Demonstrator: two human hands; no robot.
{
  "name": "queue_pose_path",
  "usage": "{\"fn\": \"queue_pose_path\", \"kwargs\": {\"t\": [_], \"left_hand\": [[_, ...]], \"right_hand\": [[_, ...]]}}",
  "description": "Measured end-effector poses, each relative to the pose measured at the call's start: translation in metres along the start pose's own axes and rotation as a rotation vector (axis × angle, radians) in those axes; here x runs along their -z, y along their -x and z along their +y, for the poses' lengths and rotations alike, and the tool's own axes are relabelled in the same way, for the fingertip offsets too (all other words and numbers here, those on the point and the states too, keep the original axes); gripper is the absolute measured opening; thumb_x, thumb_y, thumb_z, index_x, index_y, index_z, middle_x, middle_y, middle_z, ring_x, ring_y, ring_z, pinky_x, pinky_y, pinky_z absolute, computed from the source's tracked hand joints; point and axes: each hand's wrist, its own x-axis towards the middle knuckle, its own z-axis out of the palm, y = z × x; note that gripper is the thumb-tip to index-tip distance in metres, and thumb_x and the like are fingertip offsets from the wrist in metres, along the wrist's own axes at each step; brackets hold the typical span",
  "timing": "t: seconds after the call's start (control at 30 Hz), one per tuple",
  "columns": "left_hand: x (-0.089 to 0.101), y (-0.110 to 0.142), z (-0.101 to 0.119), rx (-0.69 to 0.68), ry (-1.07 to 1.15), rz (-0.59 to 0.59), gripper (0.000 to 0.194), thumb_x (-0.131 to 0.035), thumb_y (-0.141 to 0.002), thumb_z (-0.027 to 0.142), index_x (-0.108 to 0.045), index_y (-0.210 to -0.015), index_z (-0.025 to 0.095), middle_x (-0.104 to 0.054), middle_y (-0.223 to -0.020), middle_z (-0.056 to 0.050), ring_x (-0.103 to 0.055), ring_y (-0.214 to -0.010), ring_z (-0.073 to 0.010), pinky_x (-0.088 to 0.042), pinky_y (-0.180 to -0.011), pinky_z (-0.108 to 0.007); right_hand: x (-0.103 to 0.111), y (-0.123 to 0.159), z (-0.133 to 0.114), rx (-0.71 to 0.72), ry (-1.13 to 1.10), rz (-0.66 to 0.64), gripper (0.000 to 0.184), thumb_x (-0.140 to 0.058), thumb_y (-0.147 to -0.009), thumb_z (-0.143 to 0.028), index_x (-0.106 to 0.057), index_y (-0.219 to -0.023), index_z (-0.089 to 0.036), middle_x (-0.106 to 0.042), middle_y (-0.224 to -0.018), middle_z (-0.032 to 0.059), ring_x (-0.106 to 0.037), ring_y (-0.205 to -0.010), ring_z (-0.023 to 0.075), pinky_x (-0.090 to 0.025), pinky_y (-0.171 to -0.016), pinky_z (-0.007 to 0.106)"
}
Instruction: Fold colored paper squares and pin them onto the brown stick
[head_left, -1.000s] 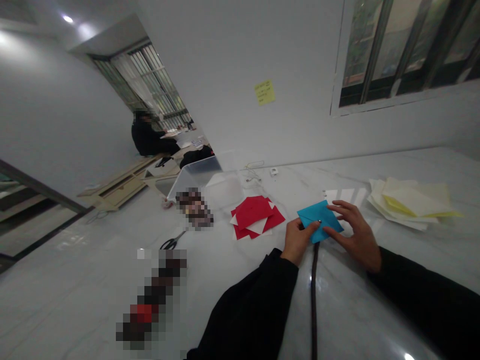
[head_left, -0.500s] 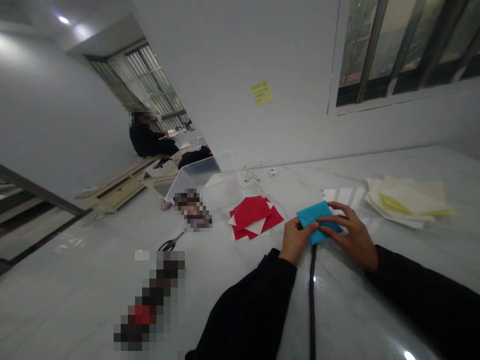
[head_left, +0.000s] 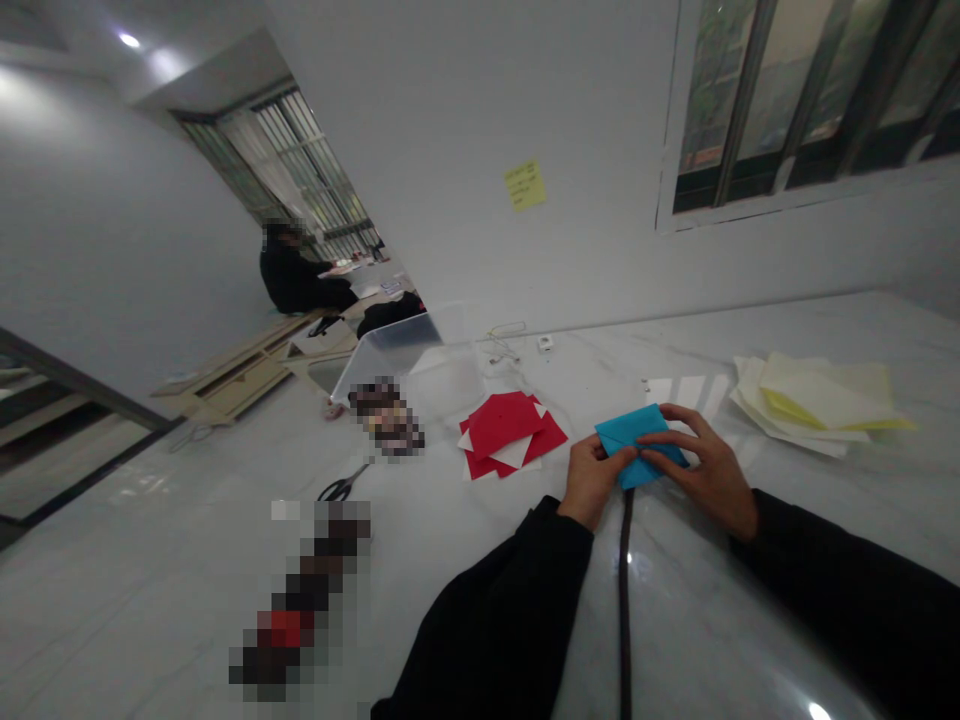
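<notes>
A small folded blue paper, shaped like an envelope, is held between my two hands above the white marbled table. My left hand pinches its lower left side, thumb on the front face and fingers behind. From the right, my right hand grips the paper's right side, some fingers along the top edge and others pressed on the front near the left thumb. Its lower right part is partly covered by my fingers. To the left of my hands lies a pile of folded red and white papers.
White and pale yellow sheets lie at the right. Scissors rest on the left, near a clear plastic box. A thin white cable lies by the wall. A dark cord hangs in front of me. Another person sits far back.
The blue paper and my right fingers have shifted very slightly to the right. Both hands keep their hold on it.
</notes>
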Motion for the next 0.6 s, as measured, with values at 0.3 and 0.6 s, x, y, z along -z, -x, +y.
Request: {"fn": "queue_pose_path", "kwargs": {"t": [0.3, 0.6], "left_hand": [[-0.0018, 0.0014, 0.0034, -0.005, -0.026, -0.019, 0.043, -0.085, -0.062, 0.035, -0.075, -0.098, 0.013, -0.075, -0.093, -0.009, -0.069, -0.08, -0.0217, -0.053, -0.082, -0.037], [-0.0031, 0.0018, 0.0049, -0.031, -0.05, 0.013, 0.042, -0.084, -0.063, 0.031, -0.072, -0.099, 0.013, -0.075, -0.091, -0.009, -0.069, -0.079, -0.0212, -0.054, -0.08, -0.036]], "right_hand": [[-0.0026, 0.0017, 0.0059, 0.067, 0.029, -0.022, 0.017, -0.067, -0.088, -0.04, -0.076, -0.097, -0.03, -0.051, -0.135, 0.0056, -0.054, -0.123, 0.0292, -0.046, -0.104, 0.049], [-0.0015, 0.003, -0.0017, 0.146, 0.043, -0.014, 0.015, -0.064, -0.09, -0.032, -0.073, -0.102, -0.028, -0.05, -0.135, 0.008, -0.054, -0.122, 0.0285, -0.052, -0.099, 0.046]]}}
